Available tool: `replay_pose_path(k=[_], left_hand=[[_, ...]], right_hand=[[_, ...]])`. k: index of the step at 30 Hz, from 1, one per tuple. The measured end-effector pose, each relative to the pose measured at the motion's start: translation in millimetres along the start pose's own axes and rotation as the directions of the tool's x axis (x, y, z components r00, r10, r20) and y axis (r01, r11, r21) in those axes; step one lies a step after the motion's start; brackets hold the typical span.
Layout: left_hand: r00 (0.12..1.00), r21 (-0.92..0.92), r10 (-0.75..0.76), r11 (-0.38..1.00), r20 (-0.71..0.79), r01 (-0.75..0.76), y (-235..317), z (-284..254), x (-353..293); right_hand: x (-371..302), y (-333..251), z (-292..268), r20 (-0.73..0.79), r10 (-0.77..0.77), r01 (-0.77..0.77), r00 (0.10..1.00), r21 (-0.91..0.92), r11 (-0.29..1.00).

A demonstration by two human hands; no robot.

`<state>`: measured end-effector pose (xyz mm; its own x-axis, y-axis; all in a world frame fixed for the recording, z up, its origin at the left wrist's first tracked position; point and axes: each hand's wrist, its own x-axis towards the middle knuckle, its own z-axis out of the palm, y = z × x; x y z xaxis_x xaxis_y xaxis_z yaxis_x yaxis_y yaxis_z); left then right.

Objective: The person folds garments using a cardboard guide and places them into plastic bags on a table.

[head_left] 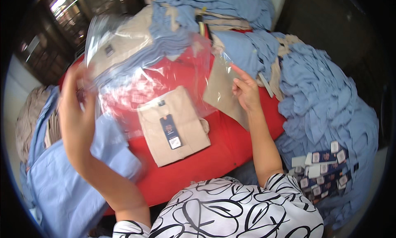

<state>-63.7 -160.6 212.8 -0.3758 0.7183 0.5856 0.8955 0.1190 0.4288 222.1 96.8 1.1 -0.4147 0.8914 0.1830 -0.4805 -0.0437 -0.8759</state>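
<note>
The person's left hand (78, 110) is raised at the left edge of a large clear plastic bag (140, 87), its thumb and fingers apart; motion blurs the fingertips, so whether they pinch the film cannot be told. The right hand (247, 91) is up on the other side, its index finger stretched out and the other fingers curled, just beside a shiny grey-tan sheet (225, 91) that slants downward; whether it grips the sheet cannot be told either. Between the forearms, a folded beige shirt (192, 126) lies flat on the red worktop (231, 149), a dark blue tag (168, 128) on its front. The bag spreads above and behind the shirt, with folded beige and blue clothes showing through it. To the left, a light blue cloth (70, 184) hangs over the near side, beside brownish clothes (29, 124). Blue garments (222, 7) are heaped at the back. A larger blue heap (326, 98) fills the right side, with a cluster of loose tags (324, 170) lying on its lower part.
</note>
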Motion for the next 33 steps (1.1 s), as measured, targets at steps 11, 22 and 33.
replay_pose_path(k=[11,22,33], left_hand=[[0.919,-0.581,0.144,0.807,0.366,0.106,-37.0,70.6,-33.1],[0.693,-0.854,0.538,0.469,0.48,0.228,31.4,103.6,13.2],[0.605,-0.824,0.633,0.095,0.483,0.558,110.5,98.3,-114.1]], right_hand=[[-35.7,-104.1,124.4,0.676,0.207,0.32,0.707,-0.567,0.759],[-102.4,-195.9,92.1,0.505,0.263,0.259,0.822,-0.743,0.616],[-248.5,-234.0,-55.0,0.356,-0.369,0.488,0.859,-0.35,0.799]])
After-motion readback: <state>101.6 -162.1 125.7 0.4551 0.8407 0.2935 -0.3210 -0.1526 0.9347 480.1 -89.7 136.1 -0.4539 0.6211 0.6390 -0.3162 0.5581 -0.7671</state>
